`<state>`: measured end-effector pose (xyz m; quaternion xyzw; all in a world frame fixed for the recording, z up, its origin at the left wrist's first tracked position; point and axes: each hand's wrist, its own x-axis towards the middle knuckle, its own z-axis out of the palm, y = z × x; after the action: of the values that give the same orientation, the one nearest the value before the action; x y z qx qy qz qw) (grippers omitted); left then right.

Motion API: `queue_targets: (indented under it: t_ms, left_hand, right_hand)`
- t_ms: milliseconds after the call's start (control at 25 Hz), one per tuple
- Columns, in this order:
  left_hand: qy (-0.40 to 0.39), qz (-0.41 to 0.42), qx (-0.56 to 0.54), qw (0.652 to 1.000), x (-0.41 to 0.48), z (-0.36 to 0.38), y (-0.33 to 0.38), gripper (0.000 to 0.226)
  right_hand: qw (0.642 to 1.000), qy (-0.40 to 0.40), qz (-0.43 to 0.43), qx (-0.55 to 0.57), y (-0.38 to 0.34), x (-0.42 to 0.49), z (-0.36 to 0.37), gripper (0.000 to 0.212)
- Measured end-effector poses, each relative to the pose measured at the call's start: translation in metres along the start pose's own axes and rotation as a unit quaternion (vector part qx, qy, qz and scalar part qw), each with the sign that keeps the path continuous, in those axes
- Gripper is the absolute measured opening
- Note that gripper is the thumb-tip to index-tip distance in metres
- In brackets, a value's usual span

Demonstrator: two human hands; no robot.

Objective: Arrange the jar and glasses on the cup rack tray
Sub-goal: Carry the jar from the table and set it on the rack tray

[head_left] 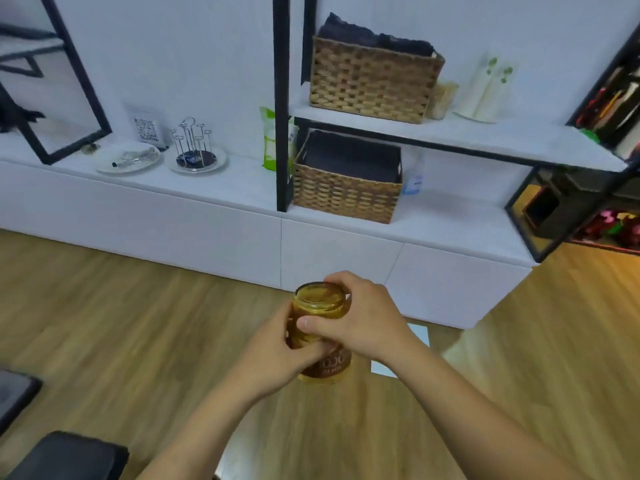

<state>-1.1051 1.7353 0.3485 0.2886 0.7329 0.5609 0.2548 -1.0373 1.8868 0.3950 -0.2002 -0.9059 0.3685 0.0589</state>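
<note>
Jar [320, 327]: amber glass, open-mouthed, held mid-air btwn left hand [277, 344] and right hand [363, 317], both wrapped round it. Prob. rigid, slick, breakable; grip body, not rim. Rack [195, 147] well apart on surface.

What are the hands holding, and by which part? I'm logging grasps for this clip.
Both hold the amber jar: the right hand wraps its upper part near the rim, the left hand grips its middle from the side.

Amber glass jar [320, 327] upright, lidless; wire cup rack tray [197, 157] on white ledge.
</note>
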Motion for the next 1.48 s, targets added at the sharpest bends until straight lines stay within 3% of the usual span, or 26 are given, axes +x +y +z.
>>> queue_targets:
  t_ms: [400,560,760,1000,1240,1480]
  left_hand:
    - [0.251,-0.047,0.018,0.967,0.177,-0.121,-0.031,0.072]
    - [0.343,-0.077,0.066,0.934,0.216,-0.178,-0.033,0.073]
    - [0.405,-0.128,0.071,0.903,0.267,-0.265,-0.077,0.077]
    - [0.357,-0.086,0.048,0.929,0.374,-0.399,-0.113,0.06]
    - [0.292,-0.062,0.053,0.953,0.474,-0.514,-0.121,0.058]
    - [0.24,-0.105,0.012,0.965,0.583,-0.59,-0.146,0.064]
  right_hand:
    - [0.973,-0.154,-0.172,-0.006,-0.038,0.287,0.067,0.081]
    - [0.953,-0.173,-0.249,-0.019,-0.082,0.38,0.099,0.082]
    - [0.94,-0.192,-0.281,-0.031,-0.131,0.487,0.157,0.081]
    - [0.957,-0.16,-0.237,-0.049,-0.192,0.605,0.216,0.079]
    - [0.974,-0.086,-0.207,-0.036,-0.235,0.727,0.245,0.078]
    - [0.981,-0.035,-0.188,-0.035,-0.241,0.855,0.295,0.071]
